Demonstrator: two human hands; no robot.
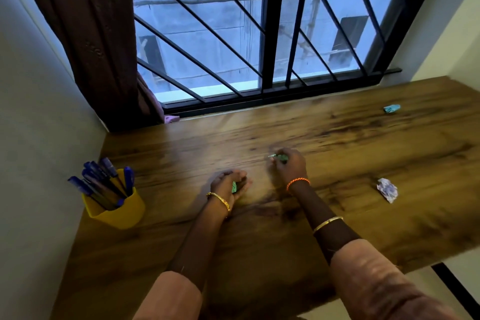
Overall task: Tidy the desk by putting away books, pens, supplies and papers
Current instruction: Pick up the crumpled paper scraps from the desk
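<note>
Mid-desk, we gather paper scraps: our right hand [288,162] pinches a small green crumpled scrap [279,157] in curled fingers just off the wooden desk [337,138], while our left hand [228,186], nearer the front edge, cups another green scrap [234,186] in its curled palm. Such wads look featherlight, soft and crushable — we judge a fingertip pinch anywhere on the bulk will do, and nothing here looks breakable, though a loose hold could let one drop.

Two more wait: a white-and-purple paper ball [387,189] towards the right edge, and a pale blue paper ball [392,108] near the back right corner, well apart from both hands. At the left edge a yellow cup [117,209] holds blue pens [104,182] upright — already tidy, by our reckoning.

The desktop is dark-grained, glossy wood, likely smooth enough for scraps to slide. It runs wall to wall beneath a barred window [259,34], a brown curtain [91,34] hanging at the back left corner.
</note>
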